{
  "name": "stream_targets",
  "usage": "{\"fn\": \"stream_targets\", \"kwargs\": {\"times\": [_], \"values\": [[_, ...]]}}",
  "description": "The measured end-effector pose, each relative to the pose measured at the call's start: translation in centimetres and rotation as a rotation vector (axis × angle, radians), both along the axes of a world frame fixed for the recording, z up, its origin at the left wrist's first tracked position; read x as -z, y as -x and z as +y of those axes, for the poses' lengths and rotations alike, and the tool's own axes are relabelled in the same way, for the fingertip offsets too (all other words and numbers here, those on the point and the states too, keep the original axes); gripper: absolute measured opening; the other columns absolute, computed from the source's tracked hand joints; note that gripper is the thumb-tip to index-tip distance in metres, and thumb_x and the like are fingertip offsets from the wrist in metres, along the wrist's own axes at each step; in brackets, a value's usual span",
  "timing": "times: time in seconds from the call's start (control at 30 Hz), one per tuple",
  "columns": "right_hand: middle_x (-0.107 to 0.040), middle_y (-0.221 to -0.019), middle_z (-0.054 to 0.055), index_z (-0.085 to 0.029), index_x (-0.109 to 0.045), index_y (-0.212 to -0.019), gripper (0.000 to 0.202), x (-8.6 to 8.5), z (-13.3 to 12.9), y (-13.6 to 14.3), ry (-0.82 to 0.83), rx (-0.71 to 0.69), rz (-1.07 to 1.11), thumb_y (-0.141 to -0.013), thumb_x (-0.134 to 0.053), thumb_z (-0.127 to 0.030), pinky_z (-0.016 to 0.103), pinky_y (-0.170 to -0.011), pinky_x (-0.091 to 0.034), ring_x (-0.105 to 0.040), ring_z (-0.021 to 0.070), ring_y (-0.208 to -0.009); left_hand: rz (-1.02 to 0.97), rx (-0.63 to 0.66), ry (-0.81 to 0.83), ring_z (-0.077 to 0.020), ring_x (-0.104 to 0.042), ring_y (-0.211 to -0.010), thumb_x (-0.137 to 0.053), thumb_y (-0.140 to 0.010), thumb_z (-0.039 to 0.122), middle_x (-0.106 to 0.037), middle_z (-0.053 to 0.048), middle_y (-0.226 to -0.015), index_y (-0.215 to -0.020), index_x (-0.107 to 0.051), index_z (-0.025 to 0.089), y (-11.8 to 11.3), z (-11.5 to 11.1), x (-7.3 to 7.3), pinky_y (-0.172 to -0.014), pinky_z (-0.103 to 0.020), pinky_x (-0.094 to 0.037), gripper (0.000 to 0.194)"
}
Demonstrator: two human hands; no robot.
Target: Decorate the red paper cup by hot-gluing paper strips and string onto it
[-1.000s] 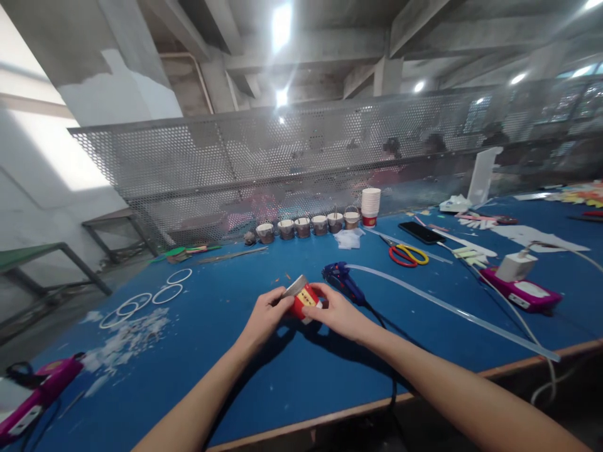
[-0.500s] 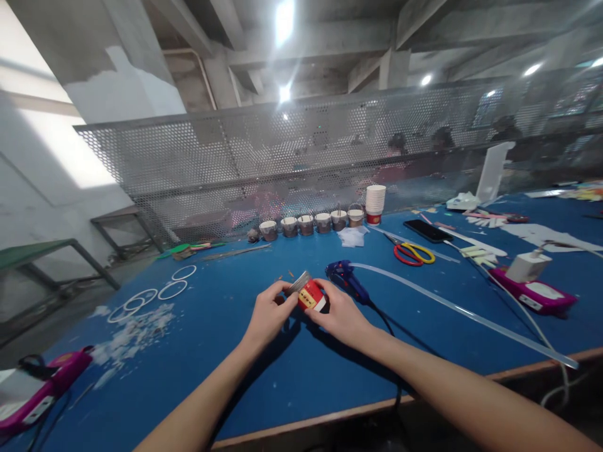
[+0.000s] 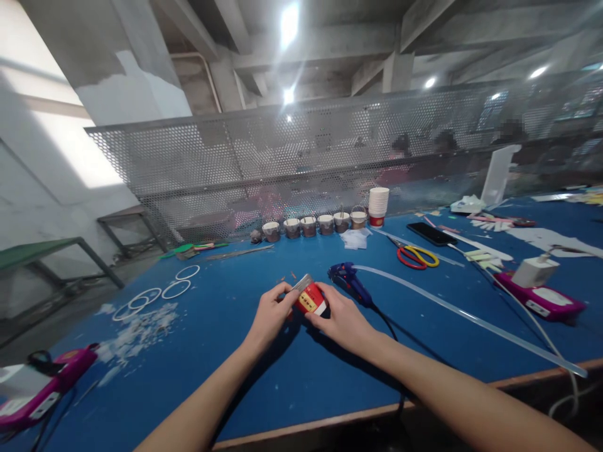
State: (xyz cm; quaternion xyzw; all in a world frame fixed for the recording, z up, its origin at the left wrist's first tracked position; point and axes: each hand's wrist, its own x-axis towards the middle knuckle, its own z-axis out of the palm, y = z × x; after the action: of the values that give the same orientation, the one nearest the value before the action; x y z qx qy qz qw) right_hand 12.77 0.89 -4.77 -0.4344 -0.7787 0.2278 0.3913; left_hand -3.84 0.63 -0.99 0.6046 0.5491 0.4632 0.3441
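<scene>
Between my hands, above the blue table, is a small red paper cup (image 3: 311, 297) with a yellow label, tilted on its side. A grey band wraps its upper-left end. My left hand (image 3: 272, 312) pinches that grey end between thumb and fingers. The lower-right end is gripped by my right hand (image 3: 343, 314), fingers behind and thumb in front. A blue hot glue gun (image 3: 349, 282) lies just right of my right hand, with a long clear glue stick (image 3: 452, 304) running from it. Small brown scraps (image 3: 293, 275) lie behind the cup.
Several grey-wrapped cups (image 3: 308, 226) line the back beside a stack of paper cups (image 3: 378, 207). Red-yellow scissors (image 3: 417, 256) and a phone (image 3: 431, 233) lie to the right. White rings (image 3: 176, 289) lie left. Magenta power strips (image 3: 541, 301) sit at both sides. A perforated metal screen (image 3: 282, 150) stands behind.
The cup has turned slightly in my hands, and my left fingers have shifted a little along its grey end. The whole view has moved slightly.
</scene>
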Motion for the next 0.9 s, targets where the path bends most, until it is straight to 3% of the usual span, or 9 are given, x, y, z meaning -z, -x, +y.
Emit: {"fn": "stream_targets", "kwargs": {"times": [0.23,0.47,0.63,0.8,0.9], "values": [[-0.063,-0.122,0.015,-0.016,-0.051,-0.126,0.048,-0.2,0.1,-0.1,0.039,-0.004,0.001,-0.082,-0.063,-0.029,0.044,-0.092,-0.047,-0.060,0.0298,-0.112,-0.010,0.019,0.013,-0.0095,-0.041,-0.041,-0.057,-0.064,0.033,-0.047,0.007,-0.043,-0.066,-0.058,0.018,0.2,0.4,0.2,-0.042,-0.021,-0.029,0.015],[-0.062,-0.124,0.013,-0.019,-0.049,-0.131,0.051,0.4,-0.1,0.1,-0.030,0.003,-0.071,-0.083,-0.063,-0.030,0.043,-0.093,-0.047,-0.059,0.0302,-0.114,0.004,-0.018,-0.003,-0.0090,-0.040,-0.041,-0.055,-0.062,0.033,-0.044,0.008,-0.042,-0.056,-0.049,0.020,-0.1,0.4,0.4,-0.043,-0.021,-0.030,0.016],[-0.060,-0.128,0.015,-0.018,-0.049,-0.132,0.049,-0.2,-0.1,-0.3,-0.069,0.009,-0.076,-0.088,-0.058,-0.035,0.045,-0.094,-0.048,-0.060,0.0299,-0.114,-0.014,-0.073,-0.012,-0.0081,-0.036,-0.040,-0.055,-0.063,0.037,-0.041,0.008,-0.040,-0.054,-0.047,0.021,0.1,0.6,0.3,-0.042,-0.020,-0.029,0.020],[-0.065,-0.119,0.014,-0.017,-0.055,-0.124,0.036,-0.9,-0.7,-2.0,-0.214,-0.022,-0.005,-0.094,-0.048,-0.035,0.038,-0.085,-0.054,-0.066,0.0232,-0.099,-0.092,-0.097,0.058,-0.0099,-0.043,-0.039,-0.056,-0.066,0.046,-0.046,0.006,-0.040,-0.059,-0.051,0.020,0.8,1.1,0.2,-0.041,-0.021,-0.031,0.028],[-0.070,-0.106,0.011,-0.018,-0.062,-0.112,0.028,-0.8,-1.5,-4.1,-0.337,-0.036,-0.060,-0.094,-0.048,-0.033,0.036,-0.082,-0.054,-0.067,0.0225,-0.093,-0.125,-0.084,0.077,-0.0109,-0.047,-0.042,-0.055,-0.066,0.039,-0.053,0.003,-0.044,-0.070,-0.060,0.017,1.1,1.3,0.4,-0.043,-0.021,-0.033,0.024]]}}
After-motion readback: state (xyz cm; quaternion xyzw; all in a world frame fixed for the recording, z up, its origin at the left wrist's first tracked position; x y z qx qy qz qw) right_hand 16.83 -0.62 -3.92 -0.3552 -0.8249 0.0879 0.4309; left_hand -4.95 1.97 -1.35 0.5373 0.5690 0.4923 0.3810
